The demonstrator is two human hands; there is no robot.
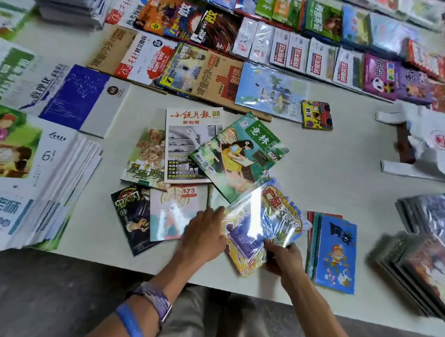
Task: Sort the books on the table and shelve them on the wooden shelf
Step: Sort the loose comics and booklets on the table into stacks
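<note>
A glossy plastic-wrapped book (262, 221) with a yellow and purple cover lies tilted near the table's front edge. My right hand (285, 257) grips its lower right corner. My left hand (204, 233) rests on its left edge, fingers bent against it. Just behind lies a loose pile: a green magazine (239, 156), a white magazine with red title (189, 141), a pink-cover book (173, 212) and a dark manga (135, 218). A blue book (337, 252) tops a small stack to the right. No wooden shelf is in view.
Rows of books (272, 43) cover the far side of the white table (344, 161). Tall white stacks (37, 185) stand at the left, wrapped stacks (421, 253) at the right. A small yellow booklet (316, 115) lies apart. A white plastic bag (434, 144) sits at the right.
</note>
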